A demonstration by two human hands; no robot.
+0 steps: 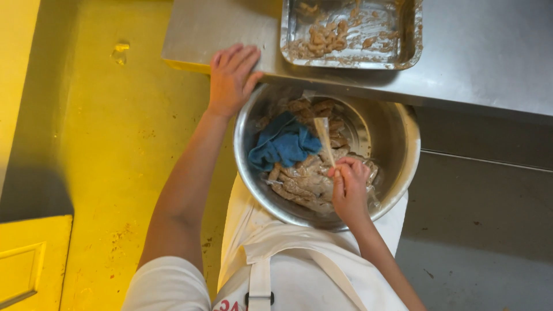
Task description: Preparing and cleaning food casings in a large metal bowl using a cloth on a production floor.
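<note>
My left hand (231,76) rests flat on the edge of the steel table (484,52), just above the rim of a large steel bowl (397,138). The bowl holds pale brownish meat pieces (305,184) and a crumpled blue cloth (283,144). My right hand (349,187) is inside the bowl, pinching the end of a thin pale strip (324,137) that rises from the food. The bowl sits below the table edge, close against my white apron (288,259).
A rectangular steel tray (409,52) with a few breaded pieces (322,39) stands on the table above the bowl. The yellow floor (109,144) lies to the left, with a yellow box edge (29,259) at the lower left. Grey surface lies at the right.
</note>
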